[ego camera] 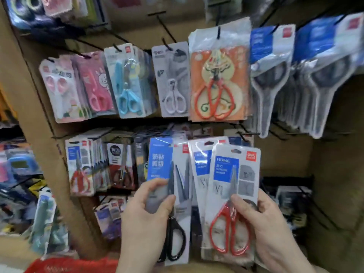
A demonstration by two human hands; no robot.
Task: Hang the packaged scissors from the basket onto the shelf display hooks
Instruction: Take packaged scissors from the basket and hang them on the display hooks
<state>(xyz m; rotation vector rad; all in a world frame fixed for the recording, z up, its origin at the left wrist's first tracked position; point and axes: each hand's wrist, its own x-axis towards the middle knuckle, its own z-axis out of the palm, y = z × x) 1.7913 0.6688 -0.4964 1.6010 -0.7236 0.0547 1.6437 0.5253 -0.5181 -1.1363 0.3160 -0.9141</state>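
Note:
My left hand (pixel 146 211) grips a pack of black-handled scissors (pixel 173 196) with a blue label. My right hand (pixel 264 223) holds a pack of red-handled scissors (pixel 231 200); a second similar pack (pixel 200 166) sits fanned behind it, between the two. Both hands are low in front of the shelf. Black display hooks (pixel 167 29) stick out of the brown back panel above. The red basket (pixel 65 266) shows at the bottom left edge.
The upper row of hooks carries pink (pixel 59 89), blue (pixel 126 83), white (pixel 173 81), orange-card (pixel 218 81) and grey (pixel 271 79) scissor packs. A lower row (pixel 82 166) hangs behind my hands. Other goods crowd the left shelf (pixel 19 168).

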